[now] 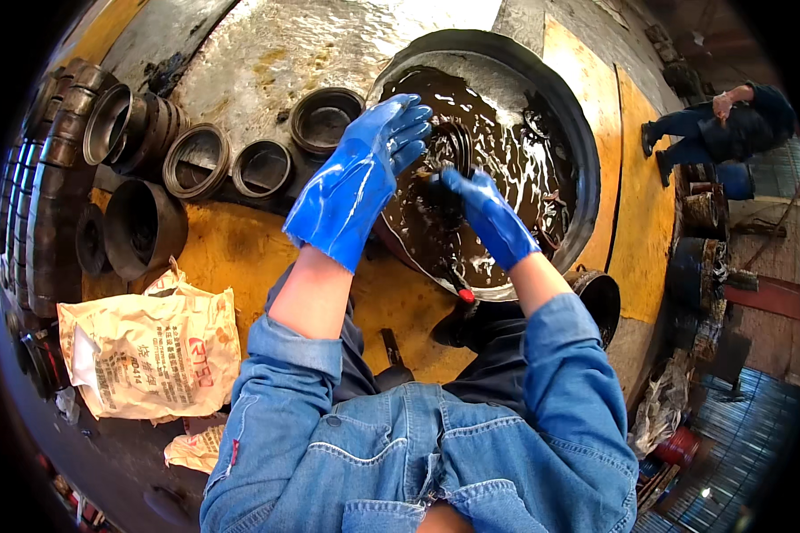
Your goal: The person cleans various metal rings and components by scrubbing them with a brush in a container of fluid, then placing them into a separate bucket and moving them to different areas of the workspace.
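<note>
Both hands wear wet blue rubber gloves over a large round basin [585, 133] of dark, glossy liquid [507, 178]. My left hand [357, 178] is raised at the basin's left side, its fingers stretched out and nothing visible in them. Close to its fingertips, a dark ringed metal part [453, 142] sits partly in the liquid. My right hand [491, 215] is closed above the middle, with a dark, blurred object [443, 194] at its fingers; its kind cannot be made out. At the near rim rests a dark tool with a red tip [465, 295].
Round metal rings [196, 162] and a dark pot [144, 229] stand left of the basin. Stacked dark cylinders [58, 195] line the far left. A crumpled paper sack [151, 351] lies near my left elbow. Another person [729, 124] stands at far right, near drums [695, 266].
</note>
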### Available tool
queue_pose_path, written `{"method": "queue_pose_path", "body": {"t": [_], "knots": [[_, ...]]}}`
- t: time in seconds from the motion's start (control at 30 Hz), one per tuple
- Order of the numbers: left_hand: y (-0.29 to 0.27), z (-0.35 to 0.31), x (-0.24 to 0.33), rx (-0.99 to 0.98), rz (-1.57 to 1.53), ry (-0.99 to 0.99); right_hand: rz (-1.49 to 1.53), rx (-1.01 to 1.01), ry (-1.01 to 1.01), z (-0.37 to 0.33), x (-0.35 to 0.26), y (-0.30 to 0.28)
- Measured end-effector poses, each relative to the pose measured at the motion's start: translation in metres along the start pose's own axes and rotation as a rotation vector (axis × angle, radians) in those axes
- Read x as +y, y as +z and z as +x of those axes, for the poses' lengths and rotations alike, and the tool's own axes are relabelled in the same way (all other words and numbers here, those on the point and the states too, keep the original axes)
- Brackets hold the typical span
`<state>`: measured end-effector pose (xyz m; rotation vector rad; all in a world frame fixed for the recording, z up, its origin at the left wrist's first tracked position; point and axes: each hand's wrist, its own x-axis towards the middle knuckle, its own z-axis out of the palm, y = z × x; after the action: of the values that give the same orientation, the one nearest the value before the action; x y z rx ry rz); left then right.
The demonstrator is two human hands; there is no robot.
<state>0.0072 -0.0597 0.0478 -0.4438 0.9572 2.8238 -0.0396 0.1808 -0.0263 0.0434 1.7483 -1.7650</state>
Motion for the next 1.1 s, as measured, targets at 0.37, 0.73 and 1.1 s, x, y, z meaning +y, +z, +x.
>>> {"method": "queue_pose_path", "body": {"t": [0.37,0.73,1.1], "knots": [[-0.028,0.040,-0.004,-0.074,-0.129,-0.174,-0.632,0.416,-0.120,-0.031,-0.064,0.023],[-0.032,0.048,-0.018,-0.013,-0.073,-0.288,-1.241,0.021,-0.340,-0.038,-0.046,0.009],[-0.056,0.059,-0.019,-0.002,-0.063,-0.236,-1.119,-0.009,-0.528,-0.067,-0.041,-0.002]]}}
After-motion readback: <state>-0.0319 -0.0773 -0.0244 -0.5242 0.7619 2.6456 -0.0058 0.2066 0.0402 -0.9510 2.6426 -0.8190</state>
